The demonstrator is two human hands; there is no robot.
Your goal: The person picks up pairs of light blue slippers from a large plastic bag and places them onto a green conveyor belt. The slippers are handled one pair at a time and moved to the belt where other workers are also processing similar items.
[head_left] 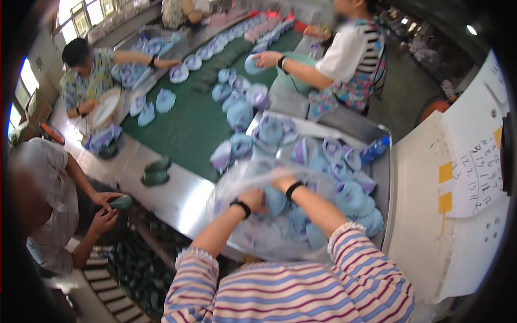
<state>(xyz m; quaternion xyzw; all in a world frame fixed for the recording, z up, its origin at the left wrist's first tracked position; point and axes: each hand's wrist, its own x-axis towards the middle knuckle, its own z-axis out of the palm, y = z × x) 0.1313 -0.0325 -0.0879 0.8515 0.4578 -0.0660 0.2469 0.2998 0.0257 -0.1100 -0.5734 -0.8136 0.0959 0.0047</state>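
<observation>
Both my forearms reach into a large clear plastic bag (245, 229) that lies open at the near edge of the metal table. My left hand (253, 200) is inside it, next to a light blue shoe upper (276, 201). Further in and to the right, my right hand (284, 181) sits behind the hazy plastic at the bag's mouth. Blur and the film hide the fingers of both hands, so any grip is unclear. Several blue and purple shoe uppers (353, 198) are heaped in the metal tray right of the bag.
A green conveyor belt (186, 129) carries rows of uppers away from me. Dark green shoe lasts (156, 172) lie on the metal table (186, 202). Co-workers sit left and stand right; one holds a last (121, 202). A blue bottle (375, 150) and white board (452, 161) stand right.
</observation>
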